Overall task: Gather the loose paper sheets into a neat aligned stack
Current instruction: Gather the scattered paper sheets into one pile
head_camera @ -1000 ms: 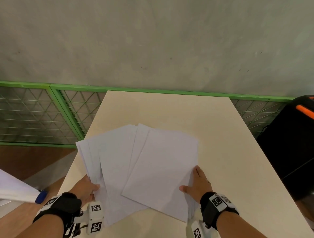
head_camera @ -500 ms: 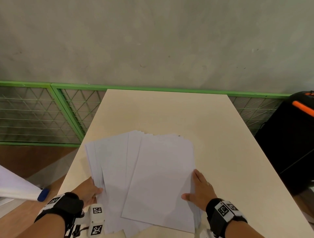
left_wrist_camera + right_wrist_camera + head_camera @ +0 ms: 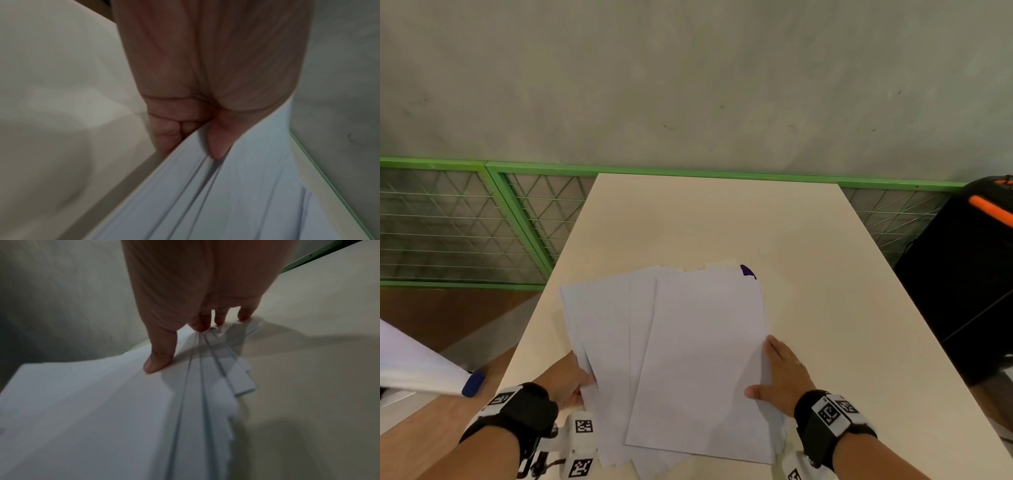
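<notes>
Several white paper sheets [image 3: 688,342] lie overlapped in a loose fan on the near half of the cream table [image 3: 722,222]. My left hand [image 3: 570,380] grips their left edge. In the left wrist view its thumb [image 3: 218,142] sits between sheets [image 3: 246,194] and its curled fingers [image 3: 170,129] lie beneath. My right hand [image 3: 782,375] holds the right edge. In the right wrist view its thumb [image 3: 158,360] lies on the top sheet [image 3: 92,402] and its fingertips [image 3: 200,324] meet the staggered edges below.
A small purple thing [image 3: 748,271] peeks out behind the sheets' far edge. A green mesh fence [image 3: 482,222] runs behind and left of the table. A black bag with an orange strip [image 3: 969,274] stands at the right. A white object with a blue tip [image 3: 472,383] lies at the left.
The fan of sheets has narrowed and turned more upright. My left hand has pushed its edge inward to the right. My right hand has kept its hold on the right edge.
</notes>
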Available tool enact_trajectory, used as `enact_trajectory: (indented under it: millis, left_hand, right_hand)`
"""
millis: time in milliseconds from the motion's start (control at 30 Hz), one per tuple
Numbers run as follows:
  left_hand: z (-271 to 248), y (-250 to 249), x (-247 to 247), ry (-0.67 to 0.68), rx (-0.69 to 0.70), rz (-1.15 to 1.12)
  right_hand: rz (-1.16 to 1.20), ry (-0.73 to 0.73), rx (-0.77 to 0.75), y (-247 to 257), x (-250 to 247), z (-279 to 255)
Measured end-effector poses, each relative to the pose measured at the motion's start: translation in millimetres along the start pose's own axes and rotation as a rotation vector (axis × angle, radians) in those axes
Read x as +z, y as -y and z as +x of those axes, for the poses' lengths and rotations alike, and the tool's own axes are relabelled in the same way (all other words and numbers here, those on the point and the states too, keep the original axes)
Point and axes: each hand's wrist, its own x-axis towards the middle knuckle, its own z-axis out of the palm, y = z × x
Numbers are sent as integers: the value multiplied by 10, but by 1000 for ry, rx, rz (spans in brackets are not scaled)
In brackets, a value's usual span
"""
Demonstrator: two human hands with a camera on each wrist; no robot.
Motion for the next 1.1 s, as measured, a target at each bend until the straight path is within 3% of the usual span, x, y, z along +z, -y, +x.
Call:
enact_trajectory:
  millis: [133,267,400,533,733,933,1100]
  left_hand:
    - [-3,36,21,-11,-26,-130]
    - [32,103,55,-70,-5,-225]
    - [48,114,137,-142,49,-156]
    - [63,152,188,-159,109,-68]
    - [-13,283,215,-186,169,40]
    - [-59,356,259,-172,185,-28]
    - [-44,423,229,-191,176,-23]
  right_hand:
    - [109,-60,72,151,-11,52]
    - [274,-184,293,281,-73,172]
    - [427,-143,443,335,-122,283]
    - [486,-36,366,380,-147,317]
    - [373,33,280,411,-73,243]
    - [515,83,196,463,-64,234]
    - [393,106,112,507,0,183]
